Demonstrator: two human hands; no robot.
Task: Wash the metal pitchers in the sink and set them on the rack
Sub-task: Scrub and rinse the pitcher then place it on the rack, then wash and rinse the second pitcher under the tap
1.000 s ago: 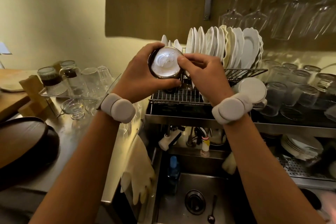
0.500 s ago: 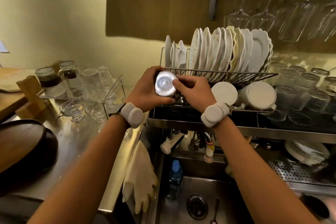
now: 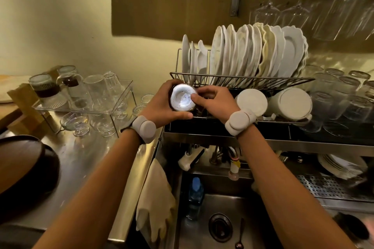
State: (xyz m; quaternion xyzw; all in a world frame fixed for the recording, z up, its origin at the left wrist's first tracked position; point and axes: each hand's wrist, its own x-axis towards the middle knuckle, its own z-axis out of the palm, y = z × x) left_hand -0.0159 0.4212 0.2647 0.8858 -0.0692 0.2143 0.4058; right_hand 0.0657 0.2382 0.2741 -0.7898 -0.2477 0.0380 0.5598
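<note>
A metal pitcher [image 3: 182,98] is upside down at the left end of the dish rack [image 3: 238,82], its shiny round base facing me. My left hand [image 3: 162,105] grips its left side, thumb curled under the base. My right hand [image 3: 215,102] holds the right side, thumb on the base and fingers curled behind it. The pitcher's body and handle are hidden by my hands. Below lies the steel sink [image 3: 204,226] with a drain and a spoon [image 3: 240,234].
White plates [image 3: 253,52] stand in the rack's upper tier; two white overturned cups [image 3: 252,102] sit to the right of my hands. Upturned glasses [image 3: 344,95] fill the right, more glassware on a clear shelf [image 3: 85,95] at left. A rubber glove [image 3: 155,198] hangs over the sink edge.
Both hands carried the inverted pitcher down and away from me, from in front of the plates to the rack's lower left tier. The grip is unchanged.
</note>
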